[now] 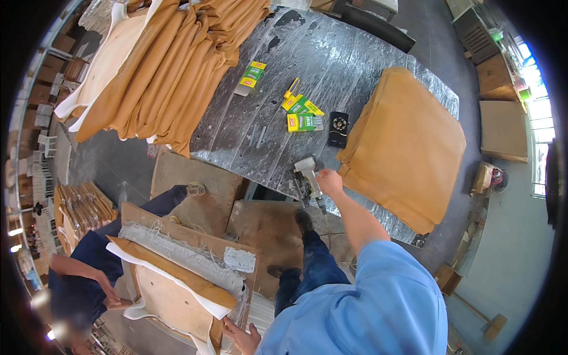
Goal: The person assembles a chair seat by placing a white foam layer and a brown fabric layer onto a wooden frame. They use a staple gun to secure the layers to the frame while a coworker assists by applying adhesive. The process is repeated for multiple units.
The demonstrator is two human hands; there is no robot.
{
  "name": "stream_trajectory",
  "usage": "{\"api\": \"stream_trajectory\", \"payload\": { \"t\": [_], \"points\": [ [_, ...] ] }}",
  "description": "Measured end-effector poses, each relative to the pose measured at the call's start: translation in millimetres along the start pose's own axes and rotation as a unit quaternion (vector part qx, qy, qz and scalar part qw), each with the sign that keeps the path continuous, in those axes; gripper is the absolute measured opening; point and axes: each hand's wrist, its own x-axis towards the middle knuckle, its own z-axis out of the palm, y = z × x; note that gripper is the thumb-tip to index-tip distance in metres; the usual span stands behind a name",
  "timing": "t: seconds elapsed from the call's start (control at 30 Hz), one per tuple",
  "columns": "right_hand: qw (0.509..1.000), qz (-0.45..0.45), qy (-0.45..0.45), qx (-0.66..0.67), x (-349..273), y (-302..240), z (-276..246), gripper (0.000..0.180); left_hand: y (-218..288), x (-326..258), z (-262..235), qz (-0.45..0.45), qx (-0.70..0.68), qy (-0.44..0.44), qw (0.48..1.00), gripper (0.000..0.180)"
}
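Note:
A pneumatic staple gun (308, 172) is at the near edge of the metal-topped table. My right hand (330, 182) has its fingers closed at the gun's handle, and a hose fitting hangs below it. At the lower left, a wooden seat panel (171, 296) with white padding and tan covering lies on a work stand. My left hand (242, 339) is beside the panel's near right corner, fingers apart, fingertips touching its edge. Across the panel, another person's hand (109, 293) is close to its far left side.
Green-and-yellow boxes (302, 122), a yellow-handled tool (291, 88) and a black device (338, 129) lie on the table (236, 139). A tan sheet stack (408, 148) covers its right side; covered panels (171, 71) pile at upper left. A wooden platform (260, 236) is underfoot.

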Motion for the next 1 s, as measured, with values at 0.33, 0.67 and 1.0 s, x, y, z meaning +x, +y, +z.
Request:
{"api": "stream_trajectory", "payload": {
  "t": [0.33, 0.67, 1.0],
  "points": [
    [0.956, -0.137, 0.093, -0.244, 22.4, 36.2, -140.4, 0.042, -17.6, 8.6, 9.2, 0.004, 0.031, 0.016, 0.999, 0.093],
    [0.945, -0.182, 0.038, -0.267, 31.8, 25.3, -165.1, 0.033, -33.5, 13.8, 21.8, 0.079, 0.018, 0.086, 0.993, 0.077],
    [0.977, -0.090, 0.050, -0.187, 11.2, 11.1, -195.0, 0.040, -43.1, 7.9, 32.9, 0.068, -0.076, 0.098, 0.990, 0.094]
  ]
}}
